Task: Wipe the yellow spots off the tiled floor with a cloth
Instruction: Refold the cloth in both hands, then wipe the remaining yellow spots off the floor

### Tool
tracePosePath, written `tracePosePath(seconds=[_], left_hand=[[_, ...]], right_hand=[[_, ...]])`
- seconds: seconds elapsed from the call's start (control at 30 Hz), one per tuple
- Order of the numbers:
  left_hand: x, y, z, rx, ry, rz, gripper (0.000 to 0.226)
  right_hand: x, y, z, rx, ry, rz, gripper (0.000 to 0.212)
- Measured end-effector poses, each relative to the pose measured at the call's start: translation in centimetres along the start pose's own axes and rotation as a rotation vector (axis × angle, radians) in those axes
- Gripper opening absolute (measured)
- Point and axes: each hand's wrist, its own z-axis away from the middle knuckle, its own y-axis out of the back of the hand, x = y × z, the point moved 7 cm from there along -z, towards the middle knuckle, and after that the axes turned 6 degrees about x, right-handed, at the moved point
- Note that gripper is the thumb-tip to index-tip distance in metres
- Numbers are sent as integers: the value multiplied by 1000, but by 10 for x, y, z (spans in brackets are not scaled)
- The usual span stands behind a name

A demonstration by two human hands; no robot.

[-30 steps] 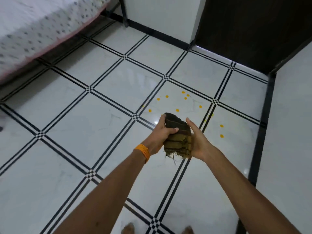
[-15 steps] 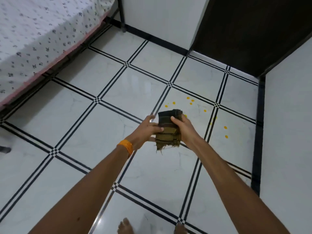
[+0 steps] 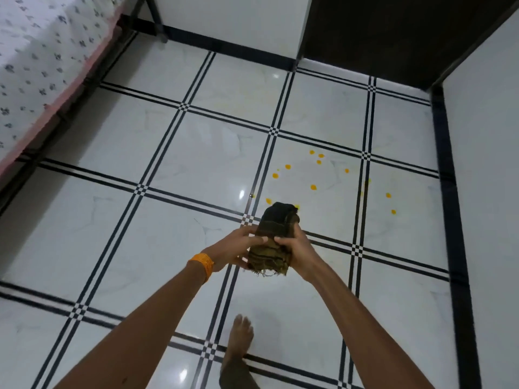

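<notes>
Fingers of the left hand (image 3: 234,247) and right hand (image 3: 300,249) clasp a folded dark cloth (image 3: 273,242) at frame centre, both arms outstretched. Yellow spots (image 3: 313,187) dot the tiled floor (image 3: 168,220) just beyond, upper right; open tiles spread left toward the bed (image 3: 42,60).

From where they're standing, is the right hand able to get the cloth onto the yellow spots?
Probably not yet. The right hand holds the cloth up in the air, well above the yellow spots; nothing blocks them, but crouching seems needed.
</notes>
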Motion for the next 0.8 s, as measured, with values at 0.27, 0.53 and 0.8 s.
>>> tracePosePath(seconds=[0.27,0.53,0.8], left_hand=[[-98,29,-176,-48,104,-9,40],[-198,46,-378,-80,-26,-31,35],[-230,31,-508,-109,-155,-37,49]], right_hand=[[108,8,-166,132,-77,-61,62],[227,38,-373,262,-7,-89,69],[249,114,-480,579,179,106,38]])
